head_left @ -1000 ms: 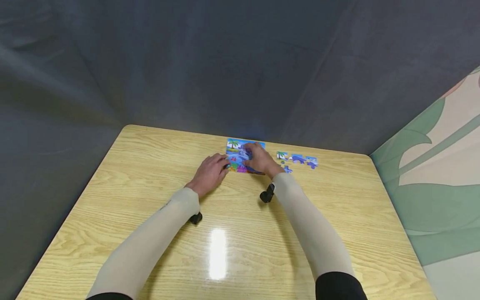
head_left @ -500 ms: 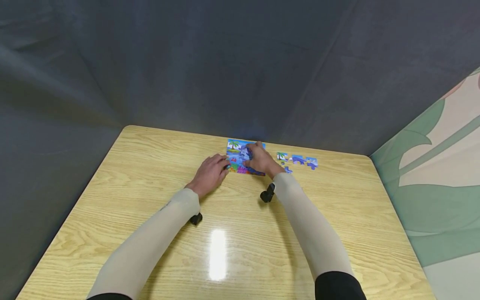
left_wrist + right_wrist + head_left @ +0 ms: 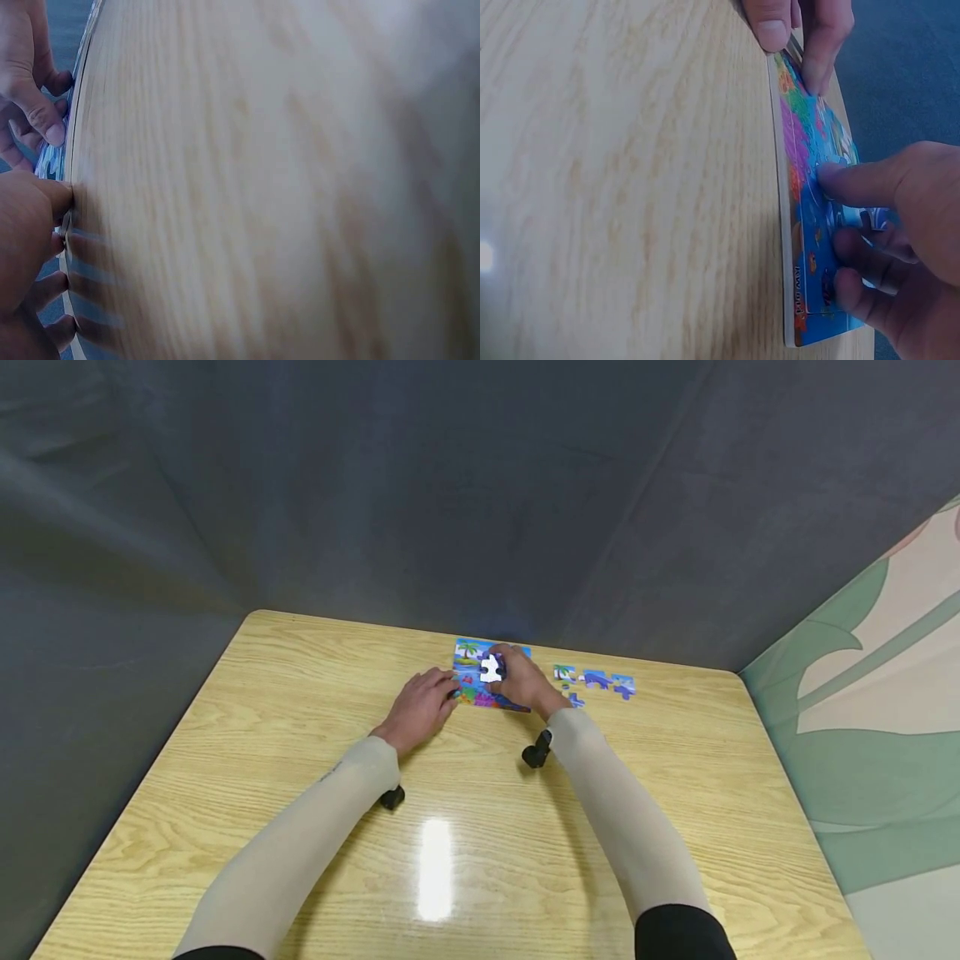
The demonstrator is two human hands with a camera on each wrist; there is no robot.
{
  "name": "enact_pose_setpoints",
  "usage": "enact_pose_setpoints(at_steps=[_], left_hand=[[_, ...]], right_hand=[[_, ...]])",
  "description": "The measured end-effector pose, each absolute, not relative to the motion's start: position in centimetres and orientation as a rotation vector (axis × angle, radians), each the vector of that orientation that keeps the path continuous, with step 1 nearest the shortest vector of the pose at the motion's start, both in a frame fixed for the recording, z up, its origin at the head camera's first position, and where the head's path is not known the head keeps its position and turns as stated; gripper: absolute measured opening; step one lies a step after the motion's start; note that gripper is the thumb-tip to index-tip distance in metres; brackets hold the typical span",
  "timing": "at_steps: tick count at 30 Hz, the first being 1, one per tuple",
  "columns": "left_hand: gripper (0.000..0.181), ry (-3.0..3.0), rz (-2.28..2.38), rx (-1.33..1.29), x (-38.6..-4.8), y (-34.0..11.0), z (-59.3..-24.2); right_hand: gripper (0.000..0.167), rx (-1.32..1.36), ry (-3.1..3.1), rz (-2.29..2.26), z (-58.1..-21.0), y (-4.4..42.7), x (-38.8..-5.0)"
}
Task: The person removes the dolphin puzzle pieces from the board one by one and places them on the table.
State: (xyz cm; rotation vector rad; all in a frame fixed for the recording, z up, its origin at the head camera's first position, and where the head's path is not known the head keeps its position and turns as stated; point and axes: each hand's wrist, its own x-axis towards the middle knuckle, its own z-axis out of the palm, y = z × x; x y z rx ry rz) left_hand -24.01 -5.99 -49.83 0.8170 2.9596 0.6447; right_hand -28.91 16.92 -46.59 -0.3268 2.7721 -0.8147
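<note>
A colourful jigsaw puzzle (image 3: 467,652) with a palm tree and sea creatures lies flat near the table's far edge. My right hand (image 3: 522,678) reaches over its right half, and its thumb and fingers pinch a puzzle piece (image 3: 491,667) that shows bright white in the head view. In the right wrist view, the thumb and curled fingers are down at the picture, partly hiding the piece. My left hand (image 3: 422,702) rests at the puzzle's left edge; its thumb (image 3: 771,34) touches the near corner and a finger lies on the picture.
Several loose puzzle pieces (image 3: 597,678) lie right of the puzzle, one of them close to my right wrist. A dark curtain (image 3: 480,502) hangs behind the wooden table (image 3: 300,760). A patterned cloth (image 3: 870,760) hangs to the right.
A piece-shaped patch at my right fingertips has turned from picture colours to bright white, as if the piece is tilted. The left hand has not visibly moved.
</note>
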Motion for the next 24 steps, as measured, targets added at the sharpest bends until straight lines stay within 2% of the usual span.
enact_pose_setpoints(at_steps=[10,24], left_hand=[[0.042,2.964,0.650,0.828,-24.0,-6.1,-49.8],[0.042,2.930,0.684,0.815,-23.9,-6.3,-49.7]], right_hand=[[0.043,-0.367,2.864,-0.939,-46.5,17.3,-28.2],[0.026,-0.380,2.906,-1.096,-45.3,17.7,-27.1]])
